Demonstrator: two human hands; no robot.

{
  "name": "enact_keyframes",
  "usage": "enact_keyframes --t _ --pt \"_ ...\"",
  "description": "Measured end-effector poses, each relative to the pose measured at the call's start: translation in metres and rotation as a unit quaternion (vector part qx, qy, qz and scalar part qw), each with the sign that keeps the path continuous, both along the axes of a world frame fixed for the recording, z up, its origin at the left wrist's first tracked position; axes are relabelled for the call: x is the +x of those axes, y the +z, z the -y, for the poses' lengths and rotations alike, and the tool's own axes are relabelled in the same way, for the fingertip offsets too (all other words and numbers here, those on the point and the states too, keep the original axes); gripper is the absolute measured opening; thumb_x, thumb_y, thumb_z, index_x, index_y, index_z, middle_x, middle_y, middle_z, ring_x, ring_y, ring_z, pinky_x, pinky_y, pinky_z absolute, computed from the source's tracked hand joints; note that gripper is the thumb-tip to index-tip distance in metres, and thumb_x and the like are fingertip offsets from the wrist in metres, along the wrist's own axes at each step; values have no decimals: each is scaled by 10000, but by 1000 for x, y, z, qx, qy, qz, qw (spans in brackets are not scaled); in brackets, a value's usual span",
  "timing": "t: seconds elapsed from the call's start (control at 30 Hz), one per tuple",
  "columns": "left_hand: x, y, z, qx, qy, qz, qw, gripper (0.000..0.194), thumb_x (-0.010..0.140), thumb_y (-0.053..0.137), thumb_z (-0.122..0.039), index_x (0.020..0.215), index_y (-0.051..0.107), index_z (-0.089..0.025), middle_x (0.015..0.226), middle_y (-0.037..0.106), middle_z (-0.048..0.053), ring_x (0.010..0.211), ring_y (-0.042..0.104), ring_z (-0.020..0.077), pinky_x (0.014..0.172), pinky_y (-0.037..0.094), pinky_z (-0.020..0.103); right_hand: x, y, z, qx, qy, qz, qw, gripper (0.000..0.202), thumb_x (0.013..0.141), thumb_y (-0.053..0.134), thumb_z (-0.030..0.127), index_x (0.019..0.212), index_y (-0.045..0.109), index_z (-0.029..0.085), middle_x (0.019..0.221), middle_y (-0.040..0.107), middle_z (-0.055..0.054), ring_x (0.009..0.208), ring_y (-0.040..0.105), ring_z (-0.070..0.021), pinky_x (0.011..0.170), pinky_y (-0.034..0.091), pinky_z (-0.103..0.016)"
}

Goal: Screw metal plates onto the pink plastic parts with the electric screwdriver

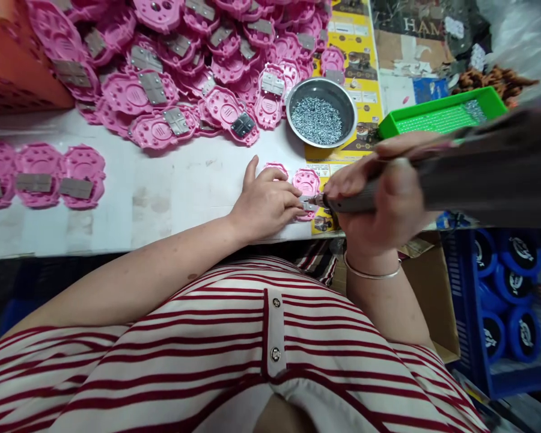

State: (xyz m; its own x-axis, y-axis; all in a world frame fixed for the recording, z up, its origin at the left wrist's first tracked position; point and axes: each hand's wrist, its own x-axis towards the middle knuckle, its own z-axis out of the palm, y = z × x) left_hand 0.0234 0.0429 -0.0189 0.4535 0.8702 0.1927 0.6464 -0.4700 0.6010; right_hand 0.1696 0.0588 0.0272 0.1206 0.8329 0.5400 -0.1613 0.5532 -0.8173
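My left hand (267, 201) lies on a pink plastic part (305, 181) at the front edge of the white table (175, 192), with its fingertips pinching a small metal plate on that part. My right hand (379, 201) is wrapped around a dark electric screwdriver (455, 174), whose tip touches the metal plate next to my left fingertips. A second pink part (277, 169) peeks out behind my left hand.
A heap of pink parts with metal plates (184, 66) fills the back. Three more (38, 175) lie in a row at left. A steel bowl of screws (321, 112) and a green tray (442, 113) stand behind my hands. A blue crate of wheels (505, 300) sits at lower right.
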Motion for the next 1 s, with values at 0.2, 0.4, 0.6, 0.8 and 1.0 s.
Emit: enact_keyframes --t 0.2,0.4,0.6,0.8,1.0 --pt "-6 2 5 48 -18 16 999 170 927 605 -371 944 774 -362 1186 739 -35 1208 547 266 1203 97 655 5 49 35 -40 20 -13 999 151 888 632 395 881 632 244 617 550 46 534 538 -113 553 521 -304" --pt "-8 2 9 34 2 50 998 109 888 671 -370 894 779 -360 1191 738 -39 1190 557 246 1198 161 598 1 64 46 -107 6 -16 994 166 825 705 412 771 623 278 531 528 63 479 523 -126 510 502 -320" --pt "-8 6 11 11 4 90 996 92 779 800 -393 768 773 -305 1158 746 -20 1173 566 246 1183 193 576 -4 53 35 -9 22 1 1000 197 853 660 459 820 626 267 503 502 102 433 506 -82 450 497 -251" --pt "-7 6 10 0 -3 100 995 114 748 826 -368 750 759 -276 1163 742 -10 1160 582 232 1152 271 500 -3 53 39 15 21 -8 1000 236 859 642 500 826 597 270 508 510 112 401 485 -76 419 479 -245" --pt "-4 4 9 0 -21 94 995 161 743 829 -405 733 745 -269 1192 730 -12 1165 577 227 1154 275 485 -3 64 54 -84 26 -18 996 164 842 689 362 835 580 239 553 559 88 489 539 -101 518 508 -295"
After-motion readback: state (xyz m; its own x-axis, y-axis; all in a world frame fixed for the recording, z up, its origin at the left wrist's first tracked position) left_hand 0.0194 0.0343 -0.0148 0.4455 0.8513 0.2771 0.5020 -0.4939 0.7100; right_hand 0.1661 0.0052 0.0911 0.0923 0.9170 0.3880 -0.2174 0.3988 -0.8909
